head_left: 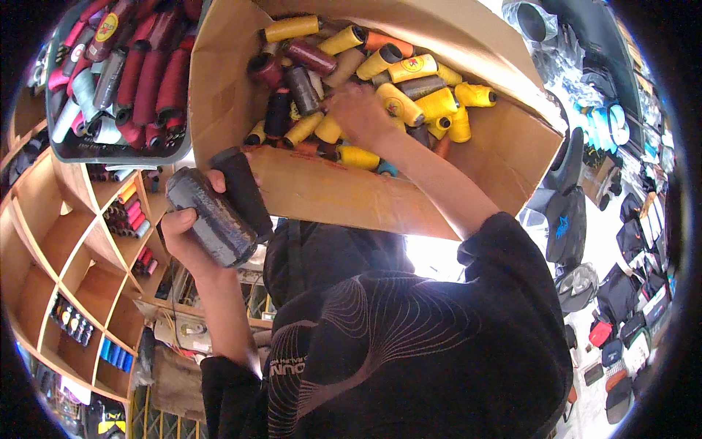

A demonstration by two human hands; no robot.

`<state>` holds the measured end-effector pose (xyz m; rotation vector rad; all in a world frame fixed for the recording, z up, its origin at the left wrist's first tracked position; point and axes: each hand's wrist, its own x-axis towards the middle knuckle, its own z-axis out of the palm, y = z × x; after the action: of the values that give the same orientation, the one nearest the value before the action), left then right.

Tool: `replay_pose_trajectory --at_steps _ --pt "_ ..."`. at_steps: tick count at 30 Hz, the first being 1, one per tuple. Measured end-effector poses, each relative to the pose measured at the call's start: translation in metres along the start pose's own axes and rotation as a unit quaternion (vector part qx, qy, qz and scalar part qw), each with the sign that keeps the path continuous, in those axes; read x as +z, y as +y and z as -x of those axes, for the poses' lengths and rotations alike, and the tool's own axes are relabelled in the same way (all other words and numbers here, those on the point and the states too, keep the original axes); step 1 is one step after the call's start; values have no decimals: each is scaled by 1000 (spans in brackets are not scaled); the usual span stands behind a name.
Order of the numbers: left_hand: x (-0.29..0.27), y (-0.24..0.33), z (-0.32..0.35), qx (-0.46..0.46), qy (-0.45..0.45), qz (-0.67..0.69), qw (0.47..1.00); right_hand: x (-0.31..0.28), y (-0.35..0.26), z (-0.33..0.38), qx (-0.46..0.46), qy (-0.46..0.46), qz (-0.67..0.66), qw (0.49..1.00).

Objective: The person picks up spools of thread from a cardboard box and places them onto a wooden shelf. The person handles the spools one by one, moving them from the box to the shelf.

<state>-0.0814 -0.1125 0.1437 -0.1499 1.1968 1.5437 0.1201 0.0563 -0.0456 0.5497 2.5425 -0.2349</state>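
My left hand [183, 233] is closed around two spools of thread, just outside the box's near left corner. One is a dark grey spool [212, 216] with a shiny surface, and the other is a black spool [241, 189] beside it. Inside a large cardboard box [344, 192], my right hand [360, 115] reaches down among the thread spools. Yellow spools [401, 104] lie around it, along with a dark grey spool [303, 89] and a maroon spool [313, 57]. The right fingertips are blurred and partly hidden against the pile, so whether they grip anything is unclear.
At the upper left, a dark plastic crate [124, 151] holds maroon, grey and pale spools. Wooden cubby shelves [55, 245] with several coloured spools stand below it. Bags [621, 293] and other goods cover the floor along the right.
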Motion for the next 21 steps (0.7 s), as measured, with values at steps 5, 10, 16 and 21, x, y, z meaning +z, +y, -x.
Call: replay_pose_trajectory --at_steps 5,10,16,21 --pt "19 -3 0 14 30 2 999 30 -6 -15 -87 11 -93 992" --pt "7 -1 4 3 36 18 999 -22 29 8 144 -130 -98 976" --pt "12 4 3 -67 34 3 997 -42 24 2 231 106 -32 967" --pt "20 4 -2 -56 38 -37 997 -30 -56 -78 170 11 -370 913"
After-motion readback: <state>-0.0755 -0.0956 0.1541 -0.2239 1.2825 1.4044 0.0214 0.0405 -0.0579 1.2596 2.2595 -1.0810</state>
